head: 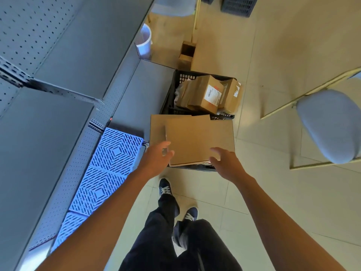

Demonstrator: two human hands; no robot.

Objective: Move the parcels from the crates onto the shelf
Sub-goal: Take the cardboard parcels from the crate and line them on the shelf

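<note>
Two black crates stand on the floor beside the grey shelf (64, 61). The near crate (195, 167) is covered by flat brown parcels (197, 139) stacked on top. The far crate (176, 90) holds several cardboard parcels, one with a white label (207, 94). My left hand (156, 159) hovers at the near left corner of the top flat parcel, fingers loosely spread. My right hand (224, 163) reaches toward its near right corner, fingers relaxed. Neither hand grips anything.
Blue plastic grid panels (109, 163) lie on the lowest shelf level at the left. A grey padded chair (330, 124) stands to the right. A white bucket (144, 41), a small open carton (187, 53) and another dark crate (237, 5) sit further back. My feet are on the tiled floor.
</note>
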